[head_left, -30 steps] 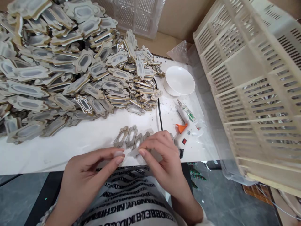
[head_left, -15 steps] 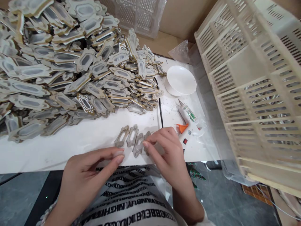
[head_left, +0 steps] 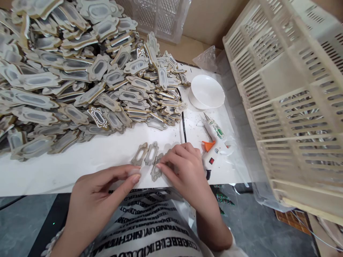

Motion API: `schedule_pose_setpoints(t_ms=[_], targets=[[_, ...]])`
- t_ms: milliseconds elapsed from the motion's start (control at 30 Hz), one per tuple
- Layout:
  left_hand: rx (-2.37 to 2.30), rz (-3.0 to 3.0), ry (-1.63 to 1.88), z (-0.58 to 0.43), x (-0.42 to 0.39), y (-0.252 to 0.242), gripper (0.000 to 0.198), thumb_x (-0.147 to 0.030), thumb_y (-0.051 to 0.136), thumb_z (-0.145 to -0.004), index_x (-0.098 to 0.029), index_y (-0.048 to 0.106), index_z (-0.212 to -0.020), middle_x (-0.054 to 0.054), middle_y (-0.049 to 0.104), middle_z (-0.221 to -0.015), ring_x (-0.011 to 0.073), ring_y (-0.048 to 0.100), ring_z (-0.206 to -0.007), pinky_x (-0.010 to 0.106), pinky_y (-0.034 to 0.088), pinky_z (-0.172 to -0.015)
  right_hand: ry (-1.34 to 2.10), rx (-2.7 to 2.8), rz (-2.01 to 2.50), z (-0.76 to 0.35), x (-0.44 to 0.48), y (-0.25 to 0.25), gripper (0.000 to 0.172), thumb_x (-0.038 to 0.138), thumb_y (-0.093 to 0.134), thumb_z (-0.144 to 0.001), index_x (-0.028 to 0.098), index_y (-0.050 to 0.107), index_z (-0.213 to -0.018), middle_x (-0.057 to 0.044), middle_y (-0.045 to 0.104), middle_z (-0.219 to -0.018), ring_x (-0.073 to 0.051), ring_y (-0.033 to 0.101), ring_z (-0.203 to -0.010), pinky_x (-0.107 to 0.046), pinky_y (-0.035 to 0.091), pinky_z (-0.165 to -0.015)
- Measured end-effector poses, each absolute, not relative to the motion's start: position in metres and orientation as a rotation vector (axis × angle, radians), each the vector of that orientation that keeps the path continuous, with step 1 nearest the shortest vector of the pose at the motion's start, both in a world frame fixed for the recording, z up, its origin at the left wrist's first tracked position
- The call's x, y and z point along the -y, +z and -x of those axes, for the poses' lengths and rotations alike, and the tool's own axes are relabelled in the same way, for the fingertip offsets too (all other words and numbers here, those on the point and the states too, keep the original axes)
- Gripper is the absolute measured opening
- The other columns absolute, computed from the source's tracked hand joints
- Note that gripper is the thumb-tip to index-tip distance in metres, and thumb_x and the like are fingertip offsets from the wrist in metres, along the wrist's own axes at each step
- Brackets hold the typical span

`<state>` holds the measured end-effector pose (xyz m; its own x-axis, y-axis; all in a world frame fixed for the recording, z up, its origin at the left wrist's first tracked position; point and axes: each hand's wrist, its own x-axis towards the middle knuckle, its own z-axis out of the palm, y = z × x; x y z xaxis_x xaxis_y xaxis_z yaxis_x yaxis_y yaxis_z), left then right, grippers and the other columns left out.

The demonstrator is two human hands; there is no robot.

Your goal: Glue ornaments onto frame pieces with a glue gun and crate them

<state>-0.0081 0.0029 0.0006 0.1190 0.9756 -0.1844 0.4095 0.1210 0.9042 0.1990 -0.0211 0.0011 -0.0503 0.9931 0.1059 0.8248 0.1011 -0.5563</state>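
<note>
A short row of small grey-brown frame-shaped cut-outs [head_left: 147,154] lies near the front edge of the white table [head_left: 88,160]. My right hand [head_left: 182,167] rests over the right end of this row, its fingers curled and pressed onto one cut-out [head_left: 155,171]. My left hand [head_left: 102,192] hovers at the table's front edge, thumb and forefinger pinched on a small pale piece [head_left: 134,173] that I cannot make out clearly.
A big heap of the same ornate cut-outs [head_left: 80,71] fills the table's left and back. A white bowl [head_left: 207,92] and a white glue gun with an orange trigger [head_left: 214,139] lie to the right. A cream slatted crate [head_left: 292,96] stands tilted at far right.
My right hand has slid left and forward, from meeting the left hand's fingertips to pressing on the row of cut-outs. The left hand has stayed almost still.
</note>
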Motion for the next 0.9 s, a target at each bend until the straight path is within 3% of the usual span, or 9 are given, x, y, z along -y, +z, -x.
schedule_pose_setpoints(t_ms=[267,500,700,900], targets=[[-1.429,-1.449,0.732,0.008,-0.004,-0.001,0.008,-0.040,0.078,-0.078,-0.033,0.081,-0.081,-0.007,0.080,-0.079,0.0123,0.075,-0.067,0.013,0.061,-0.065,0.356,1.966,1.799,-0.197,0.023,-0.007,0.024,0.033,0.086,-0.083,0.023,0.070,-0.099,-0.001,0.066,-0.088,-0.023,0.053,-0.084,-0.035,0.035,-0.073],[-1.405,-1.435,0.745,0.008,-0.006,-0.002,0.013,-0.042,0.078,-0.077,-0.030,0.081,-0.080,-0.003,0.081,-0.078,0.0156,0.076,-0.066,0.018,0.063,-0.064,0.242,1.938,1.805,-0.199,0.023,-0.009,0.023,0.040,0.081,-0.088,0.022,0.068,-0.093,-0.002,0.066,-0.086,-0.023,0.053,-0.082,-0.035,0.035,-0.073],[-1.381,-1.451,0.756,0.005,-0.007,-0.002,0.007,-0.038,0.078,-0.077,-0.032,0.081,-0.080,-0.006,0.080,-0.077,0.0130,0.075,-0.065,0.014,0.061,-0.065,0.192,1.925,1.823,-0.199,0.024,-0.009,0.021,0.040,0.076,-0.092,0.022,0.067,-0.088,-0.003,0.067,-0.084,-0.023,0.053,-0.081,-0.035,0.035,-0.073],[-1.358,-1.428,0.715,0.007,-0.005,0.000,0.012,-0.041,0.077,-0.079,-0.030,0.081,-0.081,-0.003,0.081,-0.079,0.0150,0.075,-0.064,0.017,0.062,-0.062,0.487,1.716,1.598,-0.192,0.025,0.005,0.015,0.032,0.064,-0.101,0.022,0.068,-0.090,0.000,0.068,-0.081,-0.019,0.058,-0.080,-0.033,0.042,-0.075]])
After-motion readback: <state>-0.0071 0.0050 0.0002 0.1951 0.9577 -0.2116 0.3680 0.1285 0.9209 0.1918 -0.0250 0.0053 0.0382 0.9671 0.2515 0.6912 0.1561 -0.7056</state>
